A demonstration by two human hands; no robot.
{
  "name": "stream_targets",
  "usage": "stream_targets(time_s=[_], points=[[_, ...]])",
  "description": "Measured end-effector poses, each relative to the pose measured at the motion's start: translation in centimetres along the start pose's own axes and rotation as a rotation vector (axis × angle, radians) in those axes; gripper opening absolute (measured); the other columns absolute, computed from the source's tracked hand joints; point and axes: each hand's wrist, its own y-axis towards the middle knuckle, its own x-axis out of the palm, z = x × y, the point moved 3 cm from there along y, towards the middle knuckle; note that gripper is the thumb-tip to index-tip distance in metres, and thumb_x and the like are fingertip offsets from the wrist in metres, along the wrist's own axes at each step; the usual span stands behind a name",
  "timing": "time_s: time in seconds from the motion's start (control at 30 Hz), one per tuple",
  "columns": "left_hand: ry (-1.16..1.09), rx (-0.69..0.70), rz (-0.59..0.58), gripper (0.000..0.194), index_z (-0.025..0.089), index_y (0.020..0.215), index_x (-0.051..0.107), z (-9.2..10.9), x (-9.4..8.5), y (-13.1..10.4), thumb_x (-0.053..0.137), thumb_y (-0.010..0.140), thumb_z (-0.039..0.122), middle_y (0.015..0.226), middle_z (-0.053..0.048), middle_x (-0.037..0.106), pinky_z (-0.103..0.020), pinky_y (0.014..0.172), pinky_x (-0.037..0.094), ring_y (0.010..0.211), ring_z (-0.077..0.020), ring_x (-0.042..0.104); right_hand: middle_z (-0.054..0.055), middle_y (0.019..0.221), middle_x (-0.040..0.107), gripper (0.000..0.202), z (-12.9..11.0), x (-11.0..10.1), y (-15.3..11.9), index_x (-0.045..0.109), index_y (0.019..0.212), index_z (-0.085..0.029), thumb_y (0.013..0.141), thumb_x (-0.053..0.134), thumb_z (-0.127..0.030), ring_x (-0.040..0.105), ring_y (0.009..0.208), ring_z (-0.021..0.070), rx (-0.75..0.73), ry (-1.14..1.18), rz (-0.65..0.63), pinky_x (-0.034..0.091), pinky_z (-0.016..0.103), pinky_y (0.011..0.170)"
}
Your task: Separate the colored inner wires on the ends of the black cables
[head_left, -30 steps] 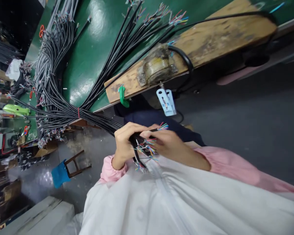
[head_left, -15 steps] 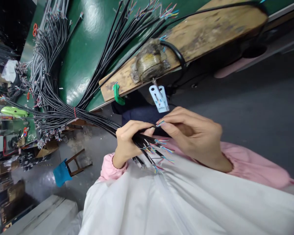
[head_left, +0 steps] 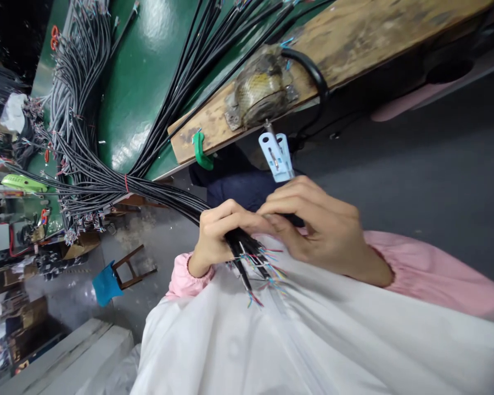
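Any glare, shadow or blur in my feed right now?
Head view: white glare on the green tabletop; head view: deep shadow below the wooden board; head view: background clutter at left looks soft; head view: coloured wire ends distinguishable, finest strands blurring together.

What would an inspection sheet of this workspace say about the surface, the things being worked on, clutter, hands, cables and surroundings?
Surface: green tabletop, a wooden board along its edge.
Job's things: black cables bound by a red tie; thin coloured wires stick out of their ends.
Clutter: green clip and light-blue clip at the board's edge.
Hands: left hand grips the black cables; right hand has its fingers bent beside the left's, their contents hidden.
Cables: grey cables heaped at the table's left.
Surroundings: blue chair on grey floor.
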Motion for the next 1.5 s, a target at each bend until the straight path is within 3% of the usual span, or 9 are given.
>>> stream_targets(time_s=[0.1, 0.27, 0.37, 0.47, 0.6, 0.8, 1.1, 1.3, 1.5], points=[[-0.012, 0.044, 0.058, 0.028, 0.021, 0.08, 0.073, 0.0, 0.0, -0.3, 0.065, 0.099, 0.04, 0.073, 0.003, 0.068, -0.019, 0.058, 0.054, 0.063, -0.0076, 0.064, 0.002, 0.078, 0.067, 0.017, -0.5, -0.8, 0.2, 0.06, 0.091, -0.025, 0.098, 0.058, -0.01, 0.064, 0.073, 0.0182, -0.063, -0.092, -0.002, 0.055, 0.035, 0.066], [-0.062, 0.111, 0.108, 0.028, 0.021, 0.077, 0.074, -0.2, 0.2, -0.3, 0.065, 0.1, 0.035, 0.073, 0.004, 0.067, -0.018, 0.056, 0.051, 0.061, -0.0062, 0.063, 0.003, 0.081, 0.069, 0.02, -0.2, -1.8, 0.3, 0.066, 0.09, -0.024, 0.093, 0.065, -0.004, 0.065, 0.074, 0.0164, 0.0, -0.095, 0.09, 0.055, 0.032, 0.067], [-0.088, 0.063, 0.123, 0.012, 0.022, 0.099, 0.075, -0.5, 0.2, -0.5, 0.068, 0.098, 0.032, 0.074, 0.004, 0.071, -0.018, 0.059, 0.054, 0.062, -0.0074, 0.066, 0.002, 0.086, 0.072, 0.018, -0.1, -1.3, 0.1, 0.069, 0.101, -0.027, 0.098, 0.061, -0.011, 0.069, 0.077, 0.0178, 0.015, -0.027, 0.004, 0.056, 0.034, 0.068], [-0.083, -0.022, 0.135, 0.028, 0.022, 0.122, 0.069, -0.9, 0.2, -0.9, 0.066, 0.099, 0.038, 0.083, 0.001, 0.076, -0.02, 0.061, 0.057, 0.066, -0.0095, 0.069, 0.001, 0.089, 0.074, 0.019, -0.1, -0.7, -0.2, 0.068, 0.106, -0.031, 0.102, 0.057, -0.017, 0.07, 0.076, 0.0178, 0.025, 0.044, -0.053, 0.057, 0.035, 0.068], [-0.07, -0.058, 0.067, 0.033, 0.021, 0.127, 0.068, -0.9, 0.1, -1.0, 0.064, 0.1, 0.04, 0.087, -0.001, 0.078, -0.021, 0.065, 0.058, 0.067, -0.0105, 0.07, 0.0, 0.086, 0.073, 0.018, 0.1, -0.8, -0.3, 0.067, 0.1, -0.031, 0.1, 0.058, -0.015, 0.068, 0.073, 0.0167, 0.009, 0.057, -0.064, 0.057, 0.034, 0.067], [0.043, -0.029, 0.018, 0.028, 0.026, 0.112, 0.077, -1.3, 0.2, -1.7, 0.059, 0.102, 0.044, 0.085, -0.002, 0.079, -0.027, 0.063, 0.059, 0.068, -0.0146, 0.071, 0.0, 0.079, 0.071, 0.017, 0.4, -1.0, -0.1, 0.066, 0.092, -0.029, 0.097, 0.062, -0.013, 0.067, 0.068, 0.0176, 0.049, 0.122, -0.046, 0.056, 0.034, 0.06], [0.031, 0.066, -0.074, 0.058, 0.025, 0.065, 0.073, -2.0, 0.4, -2.1, 0.046, 0.102, 0.06, 0.067, -0.001, 0.069, -0.025, 0.055, 0.054, 0.057, -0.0112, 0.063, 0.002, 0.078, 0.068, 0.015, -0.1, -0.3, -0.2, 0.065, 0.091, -0.022, 0.094, 0.062, -0.007, 0.063, 0.07, 0.0143, 0.045, 0.184, -0.012, 0.054, 0.029, 0.061], [-0.018, 0.248, 0.105, 0.042, 0.025, 0.071, 0.073, -0.9, 0.2, -0.8, 0.056, 0.103, 0.046, 0.075, 0.001, 0.071, -0.02, 0.054, 0.053, 0.062, -0.0085, 0.065, 0.002, 0.082, 0.071, 0.02, 0.0, -1.1, -0.1, 0.069, 0.096, -0.026, 0.093, 0.065, -0.006, 0.067, 0.073, 0.0158, 0.061, 0.117, -0.004, 0.057, 0.031, 0.063], [-0.027, 0.223, 0.059, 0.032, 0.026, 0.077, 0.073, -0.4, 0.2, -0.5, 0.058, 0.103, 0.039, 0.076, 0.002, 0.067, -0.021, 0.056, 0.052, 0.062, -0.0084, 0.064, 0.005, 0.089, 0.073, 0.014, -0.1, -1.3, 0.0, 0.068, 0.106, -0.027, 0.099, 0.061, -0.017, 0.068, 0.075, 0.0177, -0.048, 0.052, -0.12, 0.058, 0.035, 0.064]])
